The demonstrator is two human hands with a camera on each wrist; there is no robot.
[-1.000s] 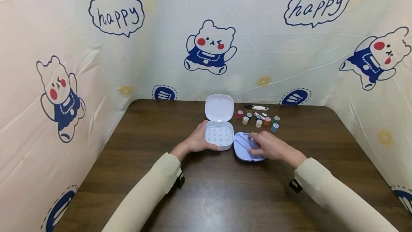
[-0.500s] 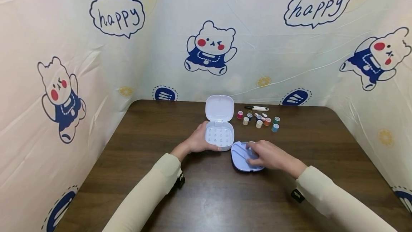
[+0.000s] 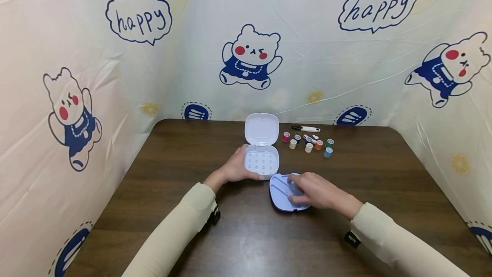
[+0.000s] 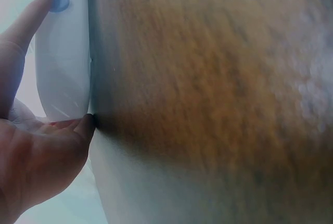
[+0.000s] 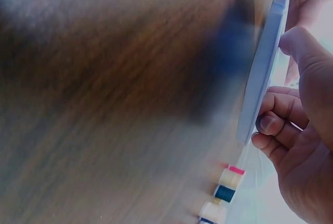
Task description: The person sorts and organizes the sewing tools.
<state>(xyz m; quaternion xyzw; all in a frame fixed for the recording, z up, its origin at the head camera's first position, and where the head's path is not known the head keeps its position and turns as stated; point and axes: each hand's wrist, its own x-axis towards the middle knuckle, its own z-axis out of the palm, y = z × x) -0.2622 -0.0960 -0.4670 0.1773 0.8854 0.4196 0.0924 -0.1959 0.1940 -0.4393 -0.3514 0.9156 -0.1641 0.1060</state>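
Left hand (image 3: 236, 168) is gripping the open box (image 3: 262, 163) while right hand (image 3: 320, 190), seemingly pinching the tray (image 3: 283, 193), is drawing it farther from the spools (image 3: 308, 148).

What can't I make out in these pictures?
Head view: part of the lilac tray, under the right hand.
Left wrist view: inside of the pale box, behind its wall.
Right wrist view: spools, lowest cut off by bottom edge.
Head view: white piece near spools, too small to identify.

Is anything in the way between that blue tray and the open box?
Nothing visible: the blue tray is just off the near right corner of the open box; the thread spools lie farther back.
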